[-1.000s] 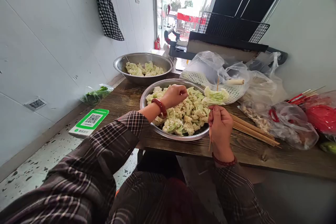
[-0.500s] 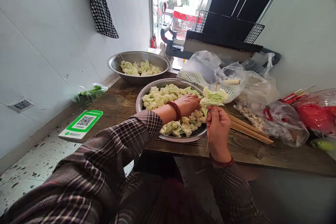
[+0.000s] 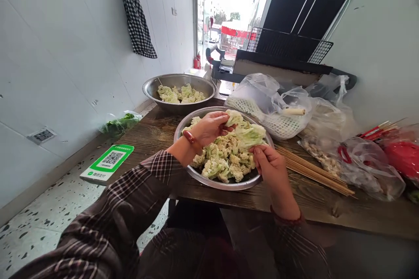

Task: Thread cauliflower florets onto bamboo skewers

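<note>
Over the near steel bowl (image 3: 229, 186), which is full of cut cauliflower (image 3: 218, 165), both my hands are at work. My left hand (image 3: 209, 130) pinches a loose cauliflower floret (image 3: 235, 117) between thumb and fingers. Close by on the right, my right hand (image 3: 271, 163) is closed at the base of a cauliflower skewer (image 3: 251, 136); its pale green florets point up and left toward the floret. The stick itself is mostly hidden now by florets and fingers.
Behind stands a second steel bowl (image 3: 180, 107) with cauliflower skewers. Bamboo sticks (image 3: 314, 172) lie right of the near bowl, beside plastic bags (image 3: 262, 96). A green QR-code sign (image 3: 109, 161) lies at the table's left end; a wire grill basket (image 3: 290, 43) leans at the back.
My left hand has lifted out of the near bowl with a floret. My right hand has tipped the skewer leftward toward it. The view has shifted slightly.
</note>
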`<state>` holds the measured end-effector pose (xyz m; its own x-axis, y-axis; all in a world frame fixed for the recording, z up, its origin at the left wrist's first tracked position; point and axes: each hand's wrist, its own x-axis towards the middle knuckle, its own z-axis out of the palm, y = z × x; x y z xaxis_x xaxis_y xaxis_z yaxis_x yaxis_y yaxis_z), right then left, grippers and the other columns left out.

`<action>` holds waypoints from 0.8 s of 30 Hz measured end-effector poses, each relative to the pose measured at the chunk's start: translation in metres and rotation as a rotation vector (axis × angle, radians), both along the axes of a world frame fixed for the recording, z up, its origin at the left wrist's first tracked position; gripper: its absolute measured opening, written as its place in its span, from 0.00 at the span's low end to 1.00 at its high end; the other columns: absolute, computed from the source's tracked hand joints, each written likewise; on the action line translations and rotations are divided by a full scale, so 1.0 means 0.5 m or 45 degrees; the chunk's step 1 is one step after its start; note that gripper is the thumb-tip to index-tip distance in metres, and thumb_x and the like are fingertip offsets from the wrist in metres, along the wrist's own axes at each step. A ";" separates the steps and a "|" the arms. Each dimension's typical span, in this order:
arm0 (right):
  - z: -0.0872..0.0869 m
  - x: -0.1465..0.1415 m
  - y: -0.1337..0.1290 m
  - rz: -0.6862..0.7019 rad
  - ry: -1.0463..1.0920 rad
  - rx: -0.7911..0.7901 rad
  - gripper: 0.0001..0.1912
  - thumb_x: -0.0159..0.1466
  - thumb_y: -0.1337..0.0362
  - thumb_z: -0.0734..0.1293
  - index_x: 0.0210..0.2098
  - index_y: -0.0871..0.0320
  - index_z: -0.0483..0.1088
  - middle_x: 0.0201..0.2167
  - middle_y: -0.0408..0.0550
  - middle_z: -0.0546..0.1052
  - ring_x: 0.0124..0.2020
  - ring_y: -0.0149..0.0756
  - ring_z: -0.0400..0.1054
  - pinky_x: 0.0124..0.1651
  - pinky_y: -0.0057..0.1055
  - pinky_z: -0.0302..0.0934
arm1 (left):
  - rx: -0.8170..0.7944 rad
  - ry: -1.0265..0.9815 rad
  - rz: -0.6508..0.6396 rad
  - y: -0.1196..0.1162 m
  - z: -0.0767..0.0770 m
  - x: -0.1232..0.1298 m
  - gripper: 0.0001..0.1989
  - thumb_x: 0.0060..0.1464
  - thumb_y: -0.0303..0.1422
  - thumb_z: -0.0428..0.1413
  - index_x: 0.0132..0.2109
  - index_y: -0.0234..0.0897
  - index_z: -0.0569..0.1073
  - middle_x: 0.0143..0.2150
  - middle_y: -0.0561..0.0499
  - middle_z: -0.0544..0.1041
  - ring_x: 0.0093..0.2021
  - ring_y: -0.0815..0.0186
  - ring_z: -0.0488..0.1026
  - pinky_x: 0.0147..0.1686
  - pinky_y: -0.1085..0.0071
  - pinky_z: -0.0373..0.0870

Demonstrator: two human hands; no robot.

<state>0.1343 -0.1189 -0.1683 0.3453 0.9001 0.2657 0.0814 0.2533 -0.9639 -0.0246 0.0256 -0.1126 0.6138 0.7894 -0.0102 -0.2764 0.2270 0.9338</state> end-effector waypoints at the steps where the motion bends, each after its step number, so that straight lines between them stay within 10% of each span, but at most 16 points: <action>1: 0.001 0.003 0.000 0.064 -0.068 -0.039 0.16 0.64 0.51 0.68 0.33 0.59 0.75 0.16 0.36 0.62 0.18 0.25 0.51 0.20 0.25 0.45 | -0.037 -0.041 -0.009 -0.001 -0.002 -0.007 0.05 0.57 0.29 0.59 0.38 0.31 0.72 0.31 0.45 0.78 0.26 0.71 0.74 0.22 0.79 0.61; 24: 0.000 0.006 0.003 0.117 -0.478 -0.138 0.16 0.67 0.54 0.65 0.35 0.59 0.79 0.20 0.41 0.68 0.22 0.29 0.57 0.24 0.26 0.50 | 0.029 -0.232 0.209 -0.012 -0.011 -0.039 0.14 0.49 0.33 0.68 0.41 0.29 0.78 0.34 0.46 0.80 0.30 0.72 0.74 0.26 0.76 0.59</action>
<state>0.1375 -0.1171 -0.1680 0.1594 0.9524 0.2599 0.4145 0.1744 -0.8932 -0.0441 0.0193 -0.1182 0.4675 0.8773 0.1082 -0.4724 0.1445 0.8694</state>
